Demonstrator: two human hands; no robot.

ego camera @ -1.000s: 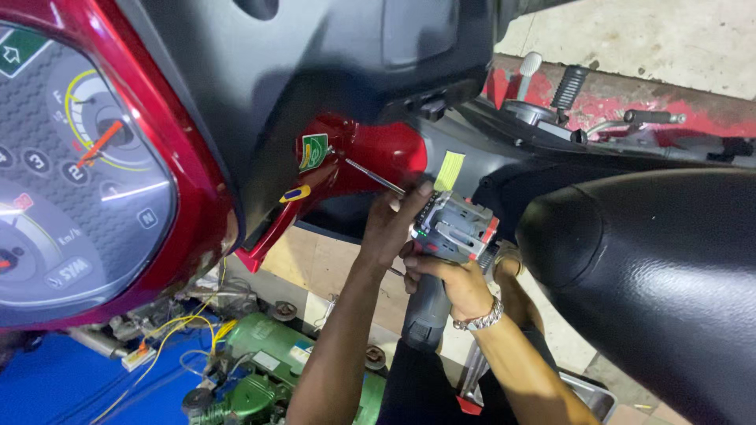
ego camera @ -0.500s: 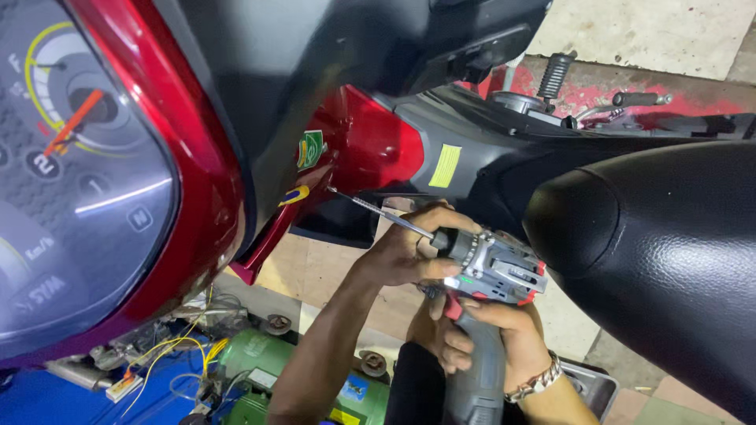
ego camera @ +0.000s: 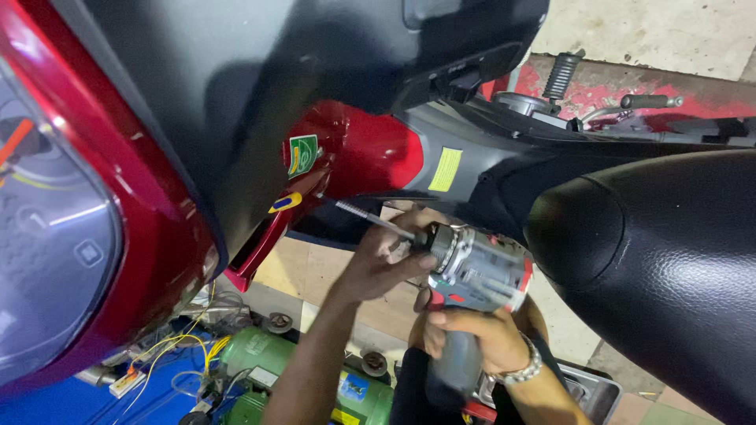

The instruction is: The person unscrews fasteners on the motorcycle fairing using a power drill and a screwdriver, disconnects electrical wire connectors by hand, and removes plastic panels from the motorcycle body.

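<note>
Head view: at far left, a speedometer dial sits in a red scooter panel. A green shield-shaped sticker and a yellow-blue oval label mark the red fairing; a yellow rectangular label lies on grey plastic. The left hand pinches the drill's long bit. The right hand is wrapped around the grey cordless drill beside the black seat.

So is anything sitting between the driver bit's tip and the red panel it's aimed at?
Nothing visible: the bit runs clear from the drill toward the red panel. The left hand steadies it behind the tip; the right hand grips the handle.
</note>
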